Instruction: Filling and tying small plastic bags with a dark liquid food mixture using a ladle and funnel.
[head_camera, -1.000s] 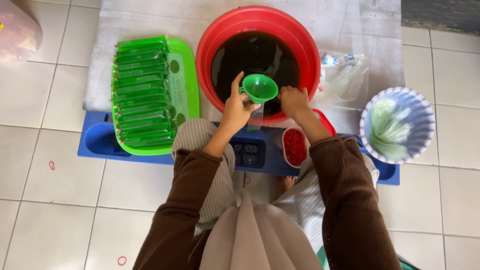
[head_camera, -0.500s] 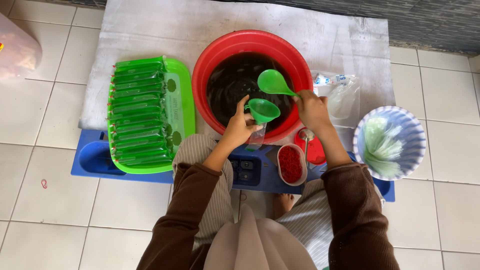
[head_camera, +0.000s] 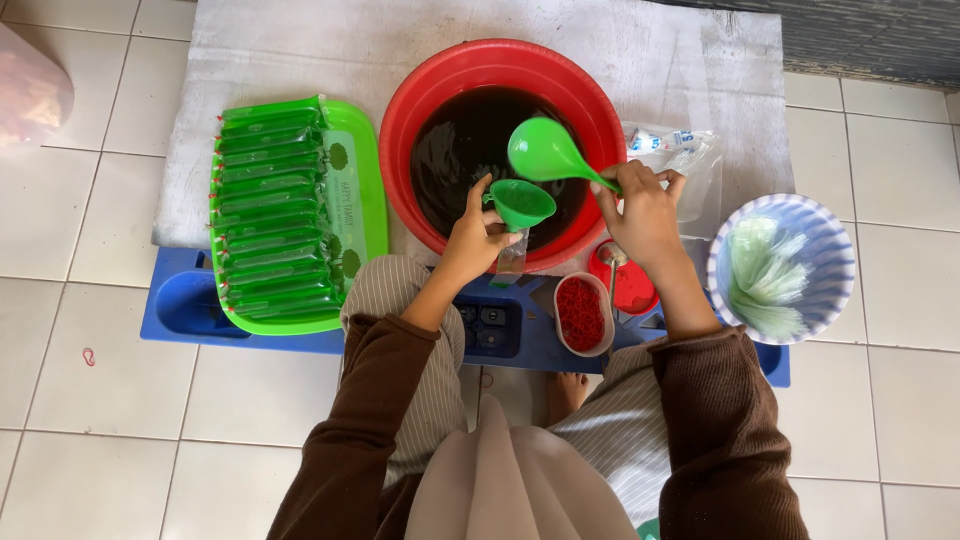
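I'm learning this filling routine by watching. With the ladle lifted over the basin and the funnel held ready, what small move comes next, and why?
Probably tip the green ladle in the right hand over the green funnel. The left hand holds the funnel above a clear bag at the red basin rim, just below the ladle bowl.

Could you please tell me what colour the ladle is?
Bright green ladle, clearest in the head view.

support: tiled floor (head_camera: 90, 420) | on it: grey board (head_camera: 300, 50), blue tray (head_camera: 190, 305), patterned bowl (head_camera: 835, 250)
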